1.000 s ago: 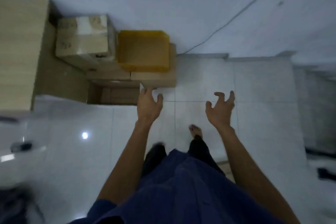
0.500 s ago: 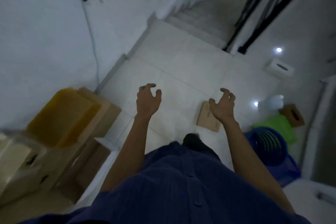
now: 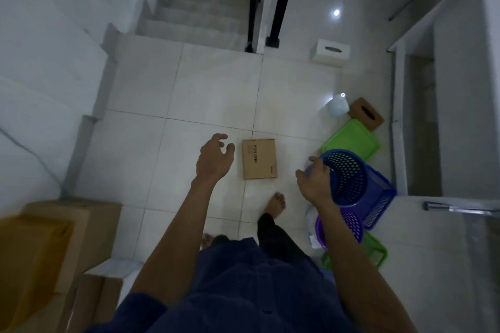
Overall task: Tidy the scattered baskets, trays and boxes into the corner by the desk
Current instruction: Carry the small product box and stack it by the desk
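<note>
The flat cardboard box (image 3: 259,159) lies on the floor tiles (image 3: 189,89) between the hands, its long axis running away toward the stairs (image 3: 194,13). The left hand (image 3: 215,159) and right hand (image 3: 313,181) hover with fingers loosely curled, holding nothing. At right sit two green trays (image 3: 351,138), one purple basket (image 3: 349,227), and one round blue basket (image 3: 349,176) tilted on a blue crate (image 3: 378,197).

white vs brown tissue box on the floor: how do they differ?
Colour: the white tissue box is white, the brown tissue box tan. Place: the white one sits alone near the black railing post; the brown one lies by the green tray. Pose: the white one lies roughly square to the tile lines, the brown one diagonal. Both lie on the floor, oval slot up.
</note>
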